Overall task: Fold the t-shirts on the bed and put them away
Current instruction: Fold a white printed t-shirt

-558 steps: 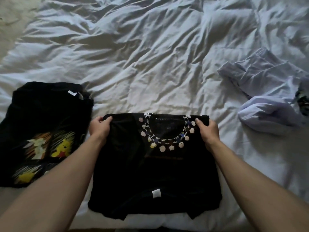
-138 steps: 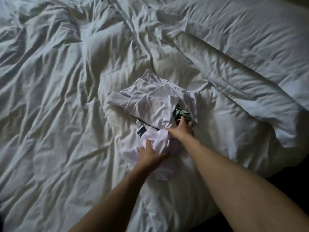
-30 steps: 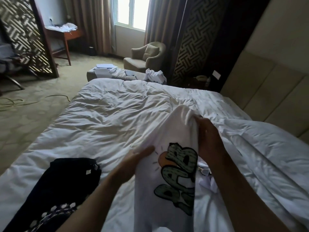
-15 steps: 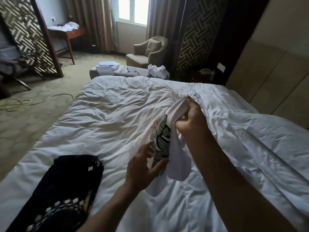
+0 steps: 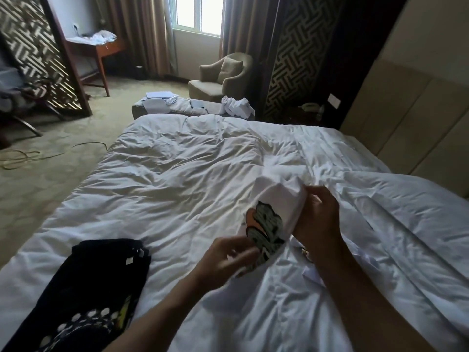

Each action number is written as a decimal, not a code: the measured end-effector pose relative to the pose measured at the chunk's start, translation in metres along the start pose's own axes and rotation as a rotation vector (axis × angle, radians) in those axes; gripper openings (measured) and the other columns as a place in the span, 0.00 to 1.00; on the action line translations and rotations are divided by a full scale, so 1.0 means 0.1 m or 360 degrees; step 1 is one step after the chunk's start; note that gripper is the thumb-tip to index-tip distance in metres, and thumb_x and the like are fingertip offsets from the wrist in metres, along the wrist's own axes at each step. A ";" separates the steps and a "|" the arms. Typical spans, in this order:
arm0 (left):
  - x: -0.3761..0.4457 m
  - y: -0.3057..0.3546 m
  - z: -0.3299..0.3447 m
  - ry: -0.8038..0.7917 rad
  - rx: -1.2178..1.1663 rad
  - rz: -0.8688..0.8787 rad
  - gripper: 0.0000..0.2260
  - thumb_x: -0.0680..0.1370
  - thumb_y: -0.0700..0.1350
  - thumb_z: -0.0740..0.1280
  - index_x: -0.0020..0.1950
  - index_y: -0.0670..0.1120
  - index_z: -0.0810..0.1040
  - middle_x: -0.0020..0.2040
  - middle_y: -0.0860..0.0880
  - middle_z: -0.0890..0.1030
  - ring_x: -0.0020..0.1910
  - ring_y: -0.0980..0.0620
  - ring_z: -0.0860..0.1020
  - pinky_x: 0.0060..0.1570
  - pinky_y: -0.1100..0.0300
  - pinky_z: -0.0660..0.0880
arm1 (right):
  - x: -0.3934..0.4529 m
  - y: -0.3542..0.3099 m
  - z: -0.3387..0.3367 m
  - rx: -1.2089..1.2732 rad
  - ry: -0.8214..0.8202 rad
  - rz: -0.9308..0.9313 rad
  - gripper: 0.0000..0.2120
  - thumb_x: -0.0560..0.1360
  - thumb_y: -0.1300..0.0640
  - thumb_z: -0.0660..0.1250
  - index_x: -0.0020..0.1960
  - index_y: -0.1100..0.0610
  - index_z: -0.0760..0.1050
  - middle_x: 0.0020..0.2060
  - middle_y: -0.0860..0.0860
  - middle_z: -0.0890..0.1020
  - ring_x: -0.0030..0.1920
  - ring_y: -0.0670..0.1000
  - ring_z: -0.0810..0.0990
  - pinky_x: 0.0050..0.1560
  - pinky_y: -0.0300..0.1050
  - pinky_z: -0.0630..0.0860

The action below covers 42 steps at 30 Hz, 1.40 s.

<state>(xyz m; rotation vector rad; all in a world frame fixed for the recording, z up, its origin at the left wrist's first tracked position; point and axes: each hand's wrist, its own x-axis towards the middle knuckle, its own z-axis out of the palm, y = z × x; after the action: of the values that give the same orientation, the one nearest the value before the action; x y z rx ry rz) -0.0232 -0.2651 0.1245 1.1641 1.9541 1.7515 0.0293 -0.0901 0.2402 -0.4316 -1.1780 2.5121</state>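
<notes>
White cotton t-shirt with a green-and-orange cartoon print held bunched above the rumpled white duvet of the bed, right of centre — not yet spread flat. Right hand grips the gathered upper part of the cloth, fingers curled round it. Left hand reaches in at the printed lower edge; it is blurred, fingers half-curled, and whether it pinches the fabric cannot be told.

Progress, as judged: folded black t-shirts in a stack lie at the near left corner of the bed, the top one with white dotted trim — that part looks done. The white shirt remains to be laid out and folded. Nothing seems put away yet; the stack sits on the bed.
</notes>
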 end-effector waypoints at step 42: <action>0.82 0.53 -1.28 0.0247 -0.0424 -0.0299 0.09 0.68 0.42 0.71 0.44 0.43 0.75 0.41 0.43 0.75 0.41 0.48 0.73 0.36 0.58 0.68 | 0.51 0.53 -0.84 -0.1458 0.0508 0.0268 0.22 0.69 0.42 0.74 0.43 0.60 0.72 0.37 0.56 0.76 0.37 0.54 0.75 0.38 0.46 0.70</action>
<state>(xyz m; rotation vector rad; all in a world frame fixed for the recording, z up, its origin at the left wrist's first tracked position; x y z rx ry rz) -0.1411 -0.3005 0.2281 0.7526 1.7740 1.9735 0.0085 -0.0439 0.1408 -1.1283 -2.1488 1.7603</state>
